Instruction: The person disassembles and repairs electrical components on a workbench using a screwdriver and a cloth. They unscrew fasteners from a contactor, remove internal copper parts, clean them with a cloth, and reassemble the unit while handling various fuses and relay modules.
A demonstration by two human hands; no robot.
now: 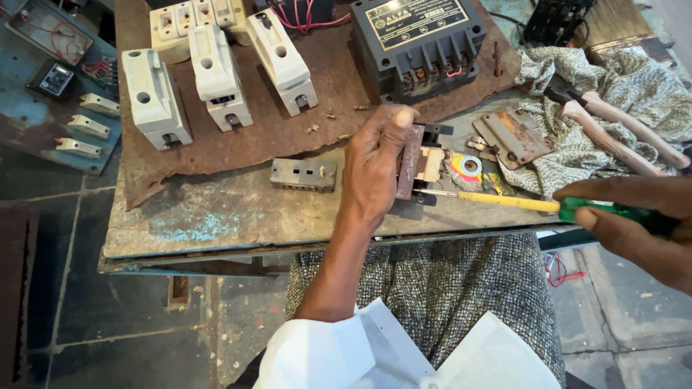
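Rusty bench [216, 209] front edge | left hand [375, 162] fingers grip switch part [418, 162] | right hand [641, 223] grips screwdriver [504, 202]

An electrical repair workshop: a rusty tabletop [216, 209] crowded with white fuse holders [216, 75], a black transformer [418, 43] and a wired panel [50, 36].

floor [108, 317]: dark stone tiles | workbench [216, 223]: worn, rusty metal top | light: daylight

right hand [641, 223] cut off by the frame's right edge.
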